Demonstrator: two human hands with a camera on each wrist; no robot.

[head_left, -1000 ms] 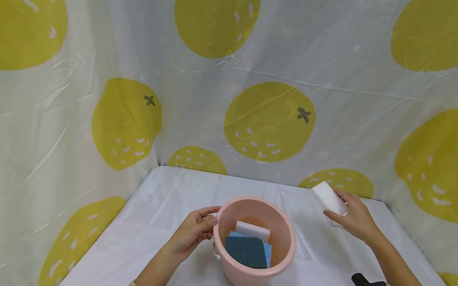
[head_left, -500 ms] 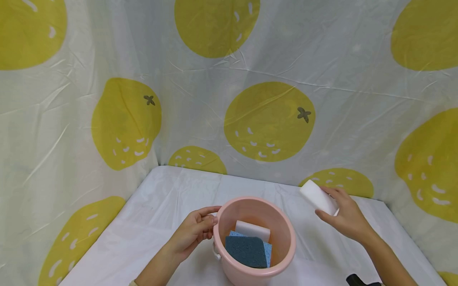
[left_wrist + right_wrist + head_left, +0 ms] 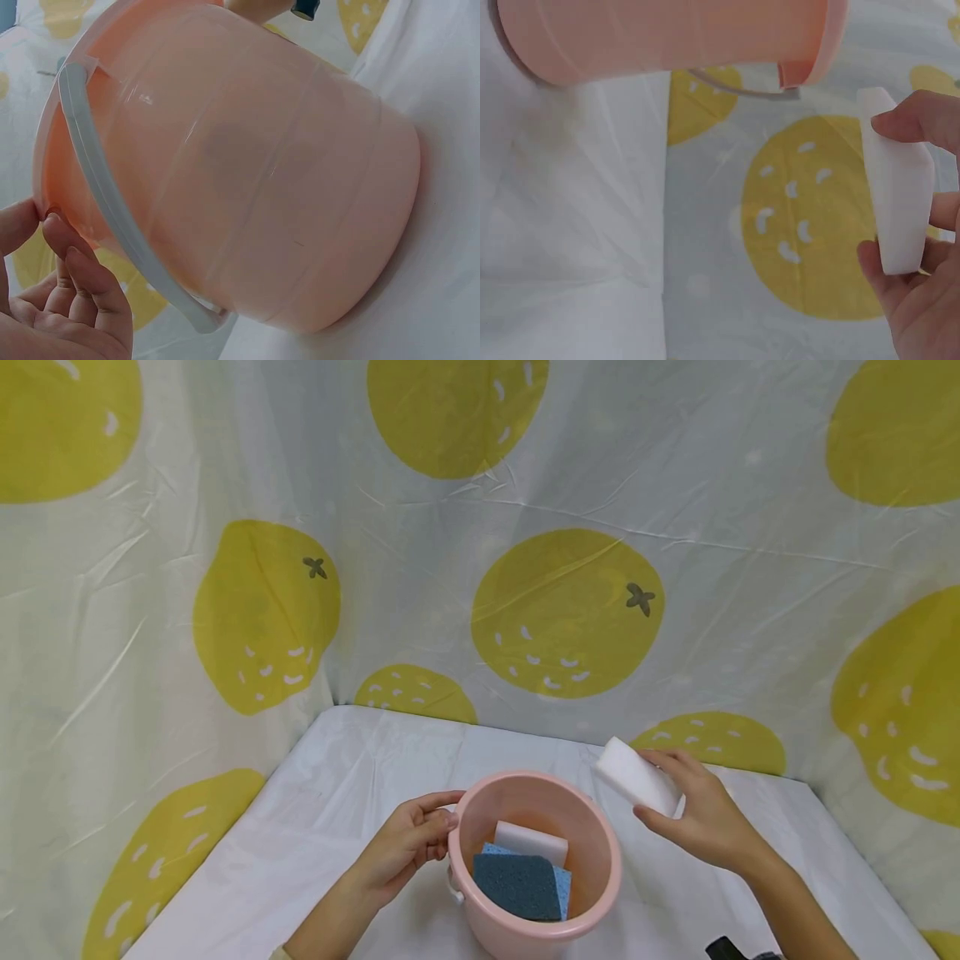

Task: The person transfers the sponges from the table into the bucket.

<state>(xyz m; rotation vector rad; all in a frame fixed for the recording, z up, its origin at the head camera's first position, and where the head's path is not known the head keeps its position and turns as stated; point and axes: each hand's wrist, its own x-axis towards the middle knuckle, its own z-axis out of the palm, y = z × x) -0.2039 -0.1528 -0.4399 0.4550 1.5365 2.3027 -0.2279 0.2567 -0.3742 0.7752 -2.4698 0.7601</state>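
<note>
In the head view a pink bucket (image 3: 611, 868) stands upright on the white cloth. My left hand (image 3: 405, 843) pinches its rim on the left side, thumb against finger, as the left wrist view of the bucket wall (image 3: 240, 165) also shows. To the right, my right hand (image 3: 708, 822) grips a white sponge block (image 3: 636, 777), held tilted in the air just beyond the bucket's rim. The right wrist view shows this sponge block (image 3: 900, 187) between thumb and fingers. Inside the bucket lie a dark green scouring sponge (image 3: 517, 887), a blue sponge (image 3: 564, 892) and another white block (image 3: 531, 842).
The bucket's pale grey handle (image 3: 112, 202) hangs down its side. White cloth (image 3: 390, 752) covers the table, with lemon-printed curtains (image 3: 420, 568) rising at the back and both sides. A black object (image 3: 723, 948) shows at the right wrist.
My right hand has carried the white sponge block leftward, closer to the bucket. My left hand and the bucket have stayed put.
</note>
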